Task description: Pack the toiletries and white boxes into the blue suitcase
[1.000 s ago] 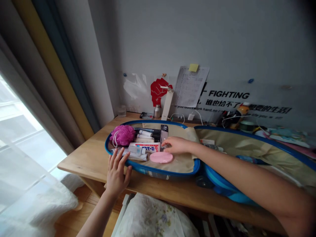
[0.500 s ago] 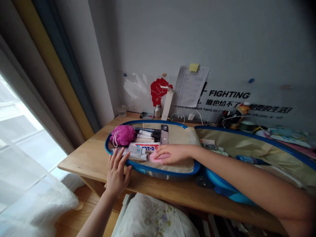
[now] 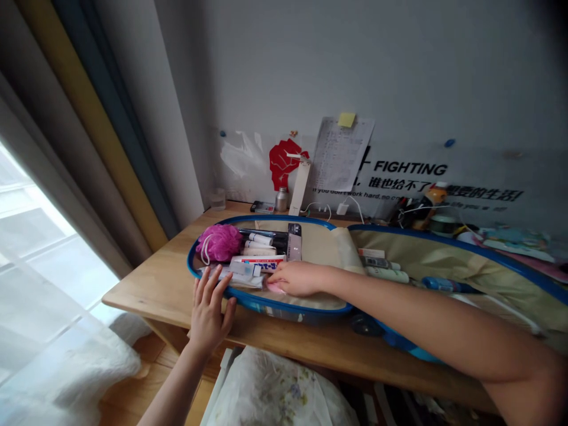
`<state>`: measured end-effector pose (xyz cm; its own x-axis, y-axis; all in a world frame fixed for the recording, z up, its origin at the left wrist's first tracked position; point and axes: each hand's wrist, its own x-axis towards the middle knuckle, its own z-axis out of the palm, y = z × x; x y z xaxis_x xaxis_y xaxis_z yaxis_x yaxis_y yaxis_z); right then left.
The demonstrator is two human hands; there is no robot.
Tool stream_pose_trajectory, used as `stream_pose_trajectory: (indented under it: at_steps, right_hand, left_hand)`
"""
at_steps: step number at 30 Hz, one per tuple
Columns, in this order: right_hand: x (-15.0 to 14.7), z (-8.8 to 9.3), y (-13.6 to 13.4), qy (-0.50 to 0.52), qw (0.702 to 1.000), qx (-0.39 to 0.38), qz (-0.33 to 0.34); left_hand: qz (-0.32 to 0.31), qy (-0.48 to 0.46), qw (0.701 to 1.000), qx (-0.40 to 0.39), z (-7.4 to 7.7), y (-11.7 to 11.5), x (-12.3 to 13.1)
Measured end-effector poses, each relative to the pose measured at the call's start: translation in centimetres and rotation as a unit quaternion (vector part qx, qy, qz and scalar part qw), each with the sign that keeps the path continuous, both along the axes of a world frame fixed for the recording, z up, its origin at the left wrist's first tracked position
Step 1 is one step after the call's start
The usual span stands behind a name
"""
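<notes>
An opened blue-rimmed suitcase [image 3: 293,309] lies on the wooden desk. My left hand [image 3: 209,316] rests on its near left rim, fingers outstretched and holding nothing. My right hand [image 3: 302,278] reaches into the left half, its fingers closed over a smooth pink oval thing [image 3: 276,288], most of which they cover. Beside those fingers are a toothpaste box [image 3: 261,261] and a clear packet [image 3: 242,273]. A purple bath puff [image 3: 219,242] sits at the far left of this half. Behind the box lie white tubes [image 3: 260,239] and a dark flat pack [image 3: 294,241].
The suitcase's right half holds a pale green tube [image 3: 387,274] and a blue bottle [image 3: 446,285]. Along the wall stand a white lamp [image 3: 300,188], a silver bottle [image 3: 281,199] and a clear cup [image 3: 217,200]. A flower-patterned bag [image 3: 284,390] sits below the desk's front edge.
My right hand has shifted slightly left and its fingers have curled further over the pink oval thing, hiding more of it. My left hand stays on the rim.
</notes>
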<state>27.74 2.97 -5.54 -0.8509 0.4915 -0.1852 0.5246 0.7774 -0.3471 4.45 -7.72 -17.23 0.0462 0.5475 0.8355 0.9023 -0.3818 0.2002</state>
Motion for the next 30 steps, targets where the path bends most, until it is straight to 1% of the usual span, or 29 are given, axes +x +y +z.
stream_pose_trajectory:
  at_steps: [2,4,6,8,10,12,14,15,17,18,21,23,25,27,30]
  right_hand:
    - [0.0,0.3,0.3,0.011,1.0,-0.015,-0.023]
    - [0.5,1.2,0.8,0.024,0.998,-0.03,-0.048]
    - [1.6,2.7,1.2,0.04,0.996,-0.039,-0.075]
    - [3.4,4.6,1.6,0.062,0.992,-0.038,-0.102]
    - [6.0,6.5,2.0,0.094,0.984,-0.032,-0.147]
    - [9.3,8.0,2.4,0.127,0.967,-0.023,-0.219]
    - [13.1,8.9,2.9,0.134,0.946,0.005,-0.294]
    - [15.0,9.1,3.1,0.118,0.938,0.027,-0.325]
    - [18.7,9.0,3.2,0.054,0.923,0.062,-0.376]
    - [20.4,8.8,3.1,0.014,0.919,0.059,-0.39]
    - [23.8,7.5,1.6,-0.065,0.919,0.001,-0.389]
    - [24.8,6.5,-0.2,-0.082,0.922,-0.033,-0.376]
    - [25.0,5.5,-2.2,-0.09,0.924,-0.044,-0.369]
    - [24.9,4.6,-4.0,-0.106,0.925,-0.027,-0.363]
    - [24.8,3.7,-6.0,-0.148,0.921,0.024,-0.36]
  left_hand:
    - [0.001,0.002,1.0,0.0,0.0,0.0,0.0]
    - [0.001,0.004,1.0,0.001,0.0,0.0,0.0]
    - [0.001,0.005,1.0,0.002,-0.1,0.0,-0.1]
    - [0.0,0.006,1.0,0.002,-0.1,0.0,-0.1]
    - [0.0,0.005,1.0,0.003,0.0,-0.1,0.0]
    - [-0.003,0.004,1.0,0.006,0.1,0.0,0.0]
    - [-0.009,0.004,1.0,0.011,0.1,0.0,0.0]
    - [-0.011,0.004,1.0,0.015,0.2,0.0,0.0]
    - [-0.014,0.006,1.0,0.02,0.2,0.1,0.0]
    - [-0.015,0.006,1.0,0.022,0.2,0.1,-0.1]
    - [-0.015,0.006,1.0,0.021,0.0,0.2,-0.1]
    - [-0.015,0.003,1.0,0.018,-0.1,0.2,-0.2]
    - [-0.015,0.002,1.0,0.016,-0.1,0.2,-0.2]
    - [-0.017,0.002,1.0,0.018,-0.1,0.2,-0.2]
    - [-0.019,0.004,1.0,0.024,0.1,0.2,-0.2]
